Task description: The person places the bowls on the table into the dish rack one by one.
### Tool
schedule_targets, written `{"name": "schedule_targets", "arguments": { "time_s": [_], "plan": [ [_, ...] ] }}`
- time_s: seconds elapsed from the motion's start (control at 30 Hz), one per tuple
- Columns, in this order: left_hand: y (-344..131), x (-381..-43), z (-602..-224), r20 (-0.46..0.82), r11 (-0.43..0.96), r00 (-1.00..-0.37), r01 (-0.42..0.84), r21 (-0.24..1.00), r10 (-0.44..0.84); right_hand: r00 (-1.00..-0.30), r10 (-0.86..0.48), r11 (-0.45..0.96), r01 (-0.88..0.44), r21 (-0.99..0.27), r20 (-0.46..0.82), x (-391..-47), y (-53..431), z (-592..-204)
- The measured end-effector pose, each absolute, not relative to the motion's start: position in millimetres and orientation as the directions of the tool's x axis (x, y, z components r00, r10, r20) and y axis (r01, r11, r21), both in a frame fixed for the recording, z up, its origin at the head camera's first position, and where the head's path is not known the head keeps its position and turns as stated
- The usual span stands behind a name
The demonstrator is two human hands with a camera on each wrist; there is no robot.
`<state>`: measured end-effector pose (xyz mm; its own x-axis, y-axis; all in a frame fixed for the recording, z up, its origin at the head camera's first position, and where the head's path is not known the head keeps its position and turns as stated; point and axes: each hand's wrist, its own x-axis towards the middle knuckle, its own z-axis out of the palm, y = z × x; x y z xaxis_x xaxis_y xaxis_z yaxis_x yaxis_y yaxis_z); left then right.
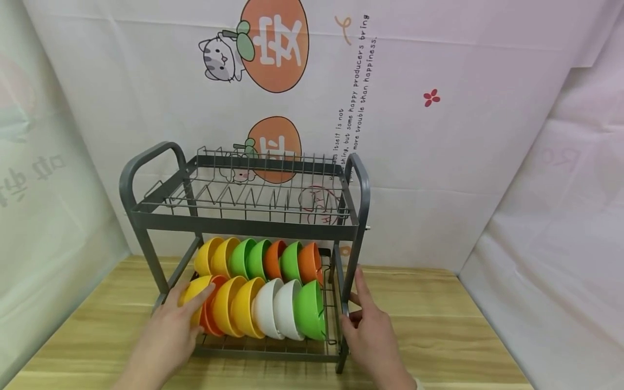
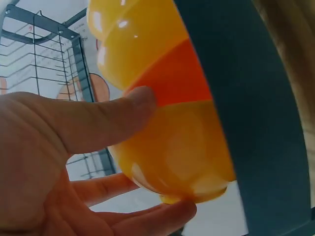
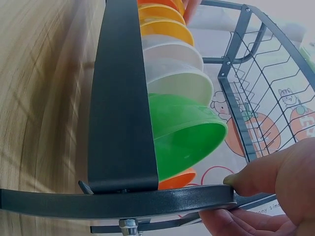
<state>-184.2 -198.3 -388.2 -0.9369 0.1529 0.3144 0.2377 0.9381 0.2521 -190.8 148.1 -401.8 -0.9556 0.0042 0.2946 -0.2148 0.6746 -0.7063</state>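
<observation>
A dark grey two-tier dish rack (image 1: 244,223) stands on the table, with two rows of plastic bowls on its lower tier. My left hand (image 1: 168,327) grips the yellow bowl (image 2: 177,145) at the left end of the front row; its thumb lies near the rim and its fingers reach the base. Next to that bowl sits an orange bowl (image 2: 172,73). On the other side, my right hand (image 1: 374,327) holds the rack's right front post (image 3: 197,196) between thumb and fingers. The nearest bowl there is green (image 1: 308,309).
Yellow, green and orange bowls (image 1: 240,259) form the back row. White bowls (image 1: 267,311) stand within the front row. Above them is the wire upper tier (image 1: 244,189). The wood-grain table (image 1: 439,325) extends to both sides, and a printed cloth (image 1: 414,162) hangs behind.
</observation>
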Motion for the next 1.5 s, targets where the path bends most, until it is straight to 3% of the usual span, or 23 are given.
{"name": "schedule_targets", "arguments": {
  "time_s": [0.23, 1.03, 1.27, 1.5],
  "plan": [
    [-206.5, -190.1, -394.2, 0.226, 0.899, -0.969, 0.187, 0.396, 0.101, -0.957, -0.004, 0.666, -0.218, -0.714, 0.289, -189.9, 147.6, -400.2],
    [-218.3, -192.8, -396.9, 0.163, 0.888, -0.982, 0.155, 0.433, 0.092, -0.949, -0.002, 0.670, -0.235, -0.704, 0.315, -189.8, 148.5, -402.6],
    [-220.6, -193.7, -403.0, 0.237, 0.867, -0.963, 0.222, 0.446, 0.125, -0.949, 0.003, 0.672, -0.231, -0.704, 0.314, -189.4, 148.9, -401.5],
    [-225.8, -194.3, -404.5, 0.224, 0.829, -0.962, 0.250, 0.501, 0.155, -0.945, -0.017, 0.667, -0.253, -0.700, 0.325, -188.4, 150.8, -400.5]
  ]
}}
